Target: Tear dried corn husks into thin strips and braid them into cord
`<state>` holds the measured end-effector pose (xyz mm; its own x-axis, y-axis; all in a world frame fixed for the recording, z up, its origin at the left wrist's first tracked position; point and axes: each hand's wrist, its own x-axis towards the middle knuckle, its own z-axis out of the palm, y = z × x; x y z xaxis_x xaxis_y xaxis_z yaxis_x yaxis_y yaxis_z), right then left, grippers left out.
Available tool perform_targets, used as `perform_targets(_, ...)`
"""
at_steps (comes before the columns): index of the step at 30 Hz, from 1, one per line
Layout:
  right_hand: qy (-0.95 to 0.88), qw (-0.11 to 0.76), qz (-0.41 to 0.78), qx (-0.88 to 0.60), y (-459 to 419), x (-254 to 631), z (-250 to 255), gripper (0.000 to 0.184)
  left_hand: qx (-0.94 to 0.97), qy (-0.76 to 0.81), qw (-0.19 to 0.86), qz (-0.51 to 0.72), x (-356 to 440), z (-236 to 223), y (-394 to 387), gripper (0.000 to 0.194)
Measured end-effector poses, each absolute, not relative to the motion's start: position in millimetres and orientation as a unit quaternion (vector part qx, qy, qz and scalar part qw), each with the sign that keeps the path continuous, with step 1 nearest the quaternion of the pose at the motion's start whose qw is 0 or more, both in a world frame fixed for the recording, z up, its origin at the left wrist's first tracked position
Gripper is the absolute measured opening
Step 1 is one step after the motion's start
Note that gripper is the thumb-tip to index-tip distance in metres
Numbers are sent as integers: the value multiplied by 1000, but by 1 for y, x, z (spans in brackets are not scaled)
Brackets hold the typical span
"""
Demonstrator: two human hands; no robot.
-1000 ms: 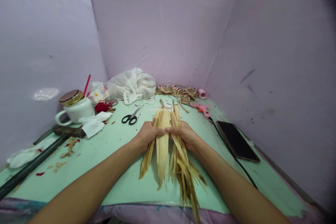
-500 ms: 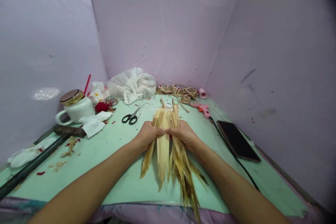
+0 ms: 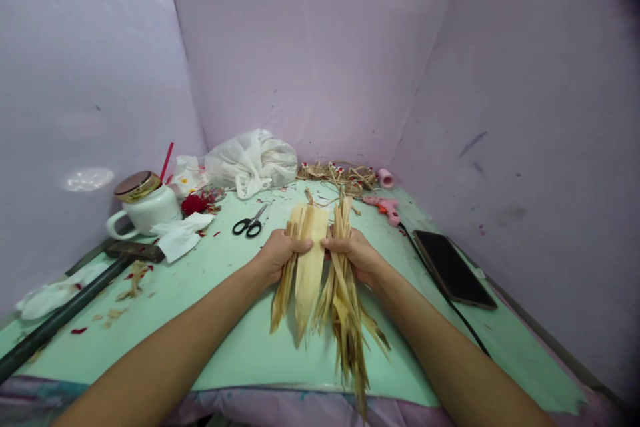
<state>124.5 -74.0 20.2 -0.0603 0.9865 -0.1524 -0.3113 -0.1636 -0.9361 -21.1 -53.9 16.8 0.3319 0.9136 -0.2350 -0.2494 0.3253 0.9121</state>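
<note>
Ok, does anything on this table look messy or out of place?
Yes: tan scraps and a red bit lie loose beside the dark rod on the left, like litter. A crumpled tissue also leans against the white mug.

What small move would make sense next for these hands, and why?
Probably ease the right hand slightly leftward: its frayed bundle of dried husk strips hangs beside the broad pale husk strip in the left hand, with a narrow gap between the two.
</note>
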Motion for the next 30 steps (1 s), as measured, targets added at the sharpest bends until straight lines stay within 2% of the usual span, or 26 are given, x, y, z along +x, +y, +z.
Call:
perform_targets(6,-365,520,642,-429,-73,130,22,28,409,447,678,416,-19,16,-52,33)
perform_targets(12,-346,545,657,-389,-69,144,29,20,416,477,648,423,-26,10,-44,30)
perform_targets(18,-316,540,694,-356,-72,157,42,21,422,494,631,424,-28,7,-38,23)
perform_targets(25,-360,583,680,-260,-83,184,57,25,435,533,587,426,-30,8,-35,19)
perform_targets(30,-386,637,632,-215,-86,206,58,15,434,537,588,422,-31,9,-34,20)
